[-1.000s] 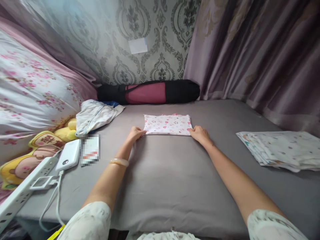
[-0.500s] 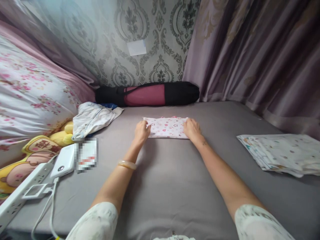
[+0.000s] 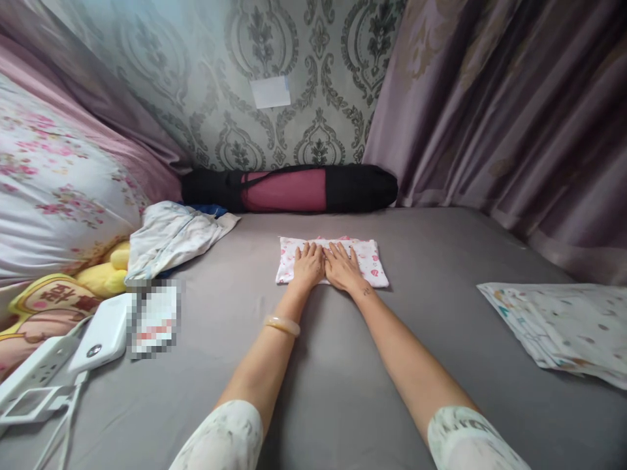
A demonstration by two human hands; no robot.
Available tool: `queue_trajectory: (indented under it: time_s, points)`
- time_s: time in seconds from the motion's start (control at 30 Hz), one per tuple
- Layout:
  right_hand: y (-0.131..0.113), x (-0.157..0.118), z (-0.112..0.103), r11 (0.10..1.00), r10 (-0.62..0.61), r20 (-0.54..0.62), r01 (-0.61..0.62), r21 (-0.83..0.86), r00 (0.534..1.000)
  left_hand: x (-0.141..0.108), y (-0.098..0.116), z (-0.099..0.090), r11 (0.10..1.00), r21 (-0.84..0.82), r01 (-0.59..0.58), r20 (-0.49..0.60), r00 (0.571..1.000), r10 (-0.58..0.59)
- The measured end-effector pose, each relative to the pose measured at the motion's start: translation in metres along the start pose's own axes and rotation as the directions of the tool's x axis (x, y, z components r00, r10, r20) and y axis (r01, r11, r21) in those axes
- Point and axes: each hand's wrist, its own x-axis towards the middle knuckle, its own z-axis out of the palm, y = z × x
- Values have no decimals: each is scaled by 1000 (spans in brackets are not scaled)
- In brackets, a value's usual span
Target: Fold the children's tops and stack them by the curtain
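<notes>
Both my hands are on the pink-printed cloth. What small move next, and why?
Probably slide the left hand and right hand apart, smoothing outward: they lie flat, side by side, near the middle of the printed cloth, leaving its left and right ends uncovered.

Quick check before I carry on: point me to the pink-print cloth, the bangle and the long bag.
Pink-print cloth (image 3: 371, 262): head view, its uncovered right end.
Bangle (image 3: 283, 325): head view, the front of its band.
Long bag (image 3: 289, 191): head view, its pink middle panel.
</notes>
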Motion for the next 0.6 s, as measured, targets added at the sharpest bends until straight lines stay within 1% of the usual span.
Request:
queue_trajectory:
  time_s: [0.17, 0.33, 0.43, 0.53, 0.6]
  points:
    - [1, 2, 5, 1000, 18, -4, -18, -1, 1000, 4, -5, 6, 1000, 18, 6, 31, 1000, -6]
    - [3, 2, 8, 996, 88, -61, -87, 19, 994, 2, -9, 4, 999, 32, 21, -2, 1000, -21]
    - [6, 2, 9, 990, 144, -97, -143, 10, 985, 2, -15, 4, 997, 25, 66, -25, 998, -66]
    - [10, 2, 11, 983, 183, -126, -184, 4, 975, 2, -22, 3, 990, 18, 139, -66, 988, -137]
    - [14, 3, 12, 976, 217, -138, -218, 5, 966, 2, -26, 3, 982, 1, 189, -71, 979, -189]
